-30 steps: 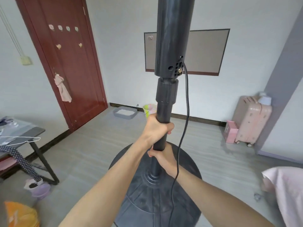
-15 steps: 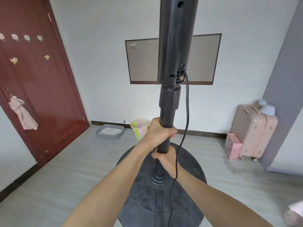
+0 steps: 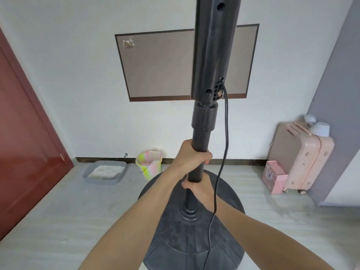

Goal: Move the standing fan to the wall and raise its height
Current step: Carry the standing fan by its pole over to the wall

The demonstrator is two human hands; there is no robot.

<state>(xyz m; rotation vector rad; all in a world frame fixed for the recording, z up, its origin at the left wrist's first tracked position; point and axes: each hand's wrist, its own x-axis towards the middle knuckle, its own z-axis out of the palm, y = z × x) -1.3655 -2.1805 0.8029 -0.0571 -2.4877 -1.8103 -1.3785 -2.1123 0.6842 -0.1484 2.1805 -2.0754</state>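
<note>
The black standing fan fills the middle of the view: a thick upper column [image 3: 214,51], a locking collar [image 3: 204,117], a thin pole and a round base [image 3: 229,203] tilted toward me. The fan head is out of view above. My left hand [image 3: 191,155] is closed around the pole just below the collar. My right hand [image 3: 198,189] grips the pole lower down, under the left one. A black power cord [image 3: 224,152] hangs from the column past my right wrist. The white wall [image 3: 81,84] stands straight ahead.
A grey board [image 3: 159,63] hangs on the wall. Along the skirting sit a grey litter tray [image 3: 105,172] and a pastel bucket [image 3: 149,164]. A pink suitcase [image 3: 303,152] and a pink box [image 3: 273,177] stand at the right. A red door [image 3: 23,143] is at the left.
The view has swung right and the wall has come closer; the table and the pink cloth have left the view. Both hands keep the same grip on the pole.
</note>
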